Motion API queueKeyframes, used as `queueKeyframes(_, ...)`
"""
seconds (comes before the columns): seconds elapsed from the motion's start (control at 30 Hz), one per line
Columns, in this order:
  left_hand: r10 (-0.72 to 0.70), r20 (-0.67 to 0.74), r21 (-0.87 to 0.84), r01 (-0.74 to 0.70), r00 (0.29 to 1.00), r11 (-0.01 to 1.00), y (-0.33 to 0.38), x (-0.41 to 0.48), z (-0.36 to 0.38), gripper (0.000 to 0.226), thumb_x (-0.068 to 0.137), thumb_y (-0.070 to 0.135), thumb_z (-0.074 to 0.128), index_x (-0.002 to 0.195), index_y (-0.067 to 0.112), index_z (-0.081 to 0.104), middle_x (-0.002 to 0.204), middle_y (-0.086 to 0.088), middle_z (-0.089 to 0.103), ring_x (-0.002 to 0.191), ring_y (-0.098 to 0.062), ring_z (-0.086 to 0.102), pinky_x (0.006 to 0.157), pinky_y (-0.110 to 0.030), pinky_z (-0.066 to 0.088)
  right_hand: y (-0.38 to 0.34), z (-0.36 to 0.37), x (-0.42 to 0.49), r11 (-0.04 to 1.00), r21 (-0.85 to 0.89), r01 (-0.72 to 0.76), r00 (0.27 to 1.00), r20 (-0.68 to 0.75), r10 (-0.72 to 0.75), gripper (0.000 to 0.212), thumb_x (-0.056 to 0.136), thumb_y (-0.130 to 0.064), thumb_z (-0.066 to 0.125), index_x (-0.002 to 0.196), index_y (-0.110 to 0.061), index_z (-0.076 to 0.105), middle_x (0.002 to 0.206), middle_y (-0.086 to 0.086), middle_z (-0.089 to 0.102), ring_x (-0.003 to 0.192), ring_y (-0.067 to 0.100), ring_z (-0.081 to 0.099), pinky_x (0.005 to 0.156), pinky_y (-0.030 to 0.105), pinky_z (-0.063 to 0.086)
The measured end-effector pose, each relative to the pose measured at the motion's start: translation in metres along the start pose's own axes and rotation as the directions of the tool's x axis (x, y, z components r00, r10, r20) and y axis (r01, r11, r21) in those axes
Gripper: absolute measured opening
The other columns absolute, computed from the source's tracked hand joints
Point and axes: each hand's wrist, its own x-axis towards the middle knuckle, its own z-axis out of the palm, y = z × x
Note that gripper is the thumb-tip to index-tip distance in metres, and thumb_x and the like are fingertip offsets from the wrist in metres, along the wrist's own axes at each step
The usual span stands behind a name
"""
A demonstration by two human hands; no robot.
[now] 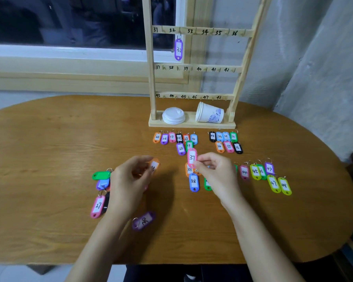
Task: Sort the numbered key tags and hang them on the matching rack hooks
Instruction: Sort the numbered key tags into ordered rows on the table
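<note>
My right hand (214,171) pinches a pink tag marked 37 (192,157) by its lower end, above an orange tag 38 (189,169) and a blue tag 38 (194,182). My left hand (130,176) holds an orange tag (155,165) at its fingertips; its number is blurred. The wooden rack (194,68) stands at the back with hooks numbered 31 to 48. A purple tag 32 (178,49) hangs on hook 32. Rows of sorted tags lie before the rack, 25 to 30 (174,137) and 33 to 36 (225,141).
A stack of white lids (173,116) and a tipped paper cup (209,113) rest on the rack's base. Loose tags lie at the left: green (100,175), pink 27 (98,206), purple (144,220). Tags 44 to 48 (265,176) lie at the right on the round wooden table (49,139).
</note>
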Motion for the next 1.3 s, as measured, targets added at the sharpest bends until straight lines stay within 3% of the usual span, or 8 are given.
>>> queueKeyframes(0.1,-0.084,0.039,-0.118,0.088,0.996,0.989,-0.001,-0.003,-0.007,0.027,0.083,0.001,0.067,0.093,0.026,0.069,0.081,0.006,0.073,0.074,-0.01,0.069,0.065,-0.019,0.054,-0.004,0.019,0.002,0.987,-0.163,0.008,1.0,0.026,-0.004,0.008,0.081,-0.029,0.072,0.085,-0.031,0.066,0.078,-0.015,0.068,0.073,0.001,0.063,0.067,0.032,0.056)
queueKeyframes(0.2,-0.134,0.046,-0.166,0.14,0.99,0.976,-0.003,-0.003,-0.012,0.024,0.081,0.002,0.069,0.093,0.023,0.07,0.081,0.004,0.073,0.074,-0.008,0.069,0.059,-0.015,0.05,-0.007,0.031,0.003,0.932,-0.361,0.025,1.0,0.011,-0.022,0.013,0.083,-0.035,0.069,0.095,-0.031,0.065,0.086,-0.016,0.07,0.073,0.0,0.062,0.056,0.022,0.047)
queueKeyframes(0.43,-0.155,0.045,-0.239,0.162,0.987,0.957,0.0,-0.002,-0.018,0.019,0.083,0.002,0.067,0.088,0.02,0.069,0.077,0.0,0.073,0.07,-0.006,0.068,0.064,-0.016,0.052,-0.005,0.031,0.0,0.838,-0.539,0.089,0.991,-0.04,-0.13,0.018,0.086,-0.039,0.065,0.103,-0.034,0.062,0.087,-0.016,0.069,0.091,0.009,0.057,0.07,0.03,0.049)
queueKeyframes(0.57,-0.205,0.092,-0.35,0.225,0.974,0.909,0.004,-0.003,-0.015,0.017,0.082,0.001,0.067,0.085,0.017,0.068,0.073,0.001,0.073,0.07,-0.01,0.07,0.064,-0.019,0.054,-0.008,0.018,-0.011,0.922,-0.342,0.183,0.981,-0.001,-0.195,0.01,0.085,-0.034,0.067,0.095,-0.034,0.066,0.078,-0.021,0.064,0.08,0.003,0.057,0.059,0.027,0.049)
queueKeyframes(0.73,-0.228,0.186,-0.38,0.284,0.956,0.88,0.011,-0.008,-0.006,0.016,0.081,-0.001,0.068,0.085,0.014,0.068,0.072,-0.001,0.069,0.061,-0.006,0.065,0.059,-0.018,0.052,-0.014,0.023,-0.036,0.986,0.038,0.162,0.97,0.178,-0.166,0.005,0.084,-0.021,0.069,0.086,-0.024,0.072,0.079,-0.013,0.07,0.078,-0.003,0.061,0.068,0.011,0.047)
queueKeyframes(0.97,-0.177,0.218,-0.251,0.23,0.96,0.94,0.007,-0.015,-0.006,0.013,0.081,0.009,0.072,0.091,0.016,0.071,0.081,-0.008,0.073,0.078,-0.023,0.071,0.072,-0.033,0.057,-0.019,0.03,-0.045,0.984,0.108,0.141,0.971,0.179,-0.158,0.023,0.08,-0.016,0.074,0.076,-0.036,0.062,0.073,-0.015,0.067,0.074,-0.006,0.062,0.063,0.007,0.047)
queueKeyframes(1.17,-0.074,0.044,0.052,0.072,0.996,0.996,-0.011,-0.008,-0.032,0.014,0.078,0.009,0.075,0.088,0.018,0.072,0.08,0.002,0.073,0.076,-0.016,0.069,0.069,-0.029,0.055,-0.011,0.016,-0.041,0.982,0.178,0.064,0.995,0.068,-0.077,0.021,0.082,-0.016,0.072,0.08,-0.035,0.062,0.081,-0.015,0.068,0.078,-0.009,0.062,0.066,0.006,0.047)
queueKeyframes(1.3,-0.008,0.045,0.197,-0.001,0.999,0.98,-0.017,-0.01,-0.036,0.019,0.072,0.01,0.079,0.08,0.024,0.07,0.073,0.013,0.068,0.068,-0.003,0.063,0.063,-0.008,0.044,-0.005,0.01,-0.04,0.982,0.184,0.042,0.996,0.064,-0.054,0.021,0.083,-0.019,0.071,0.08,-0.038,0.061,0.084,-0.015,0.068,0.081,-0.005,0.063,0.068,0.01,0.05)
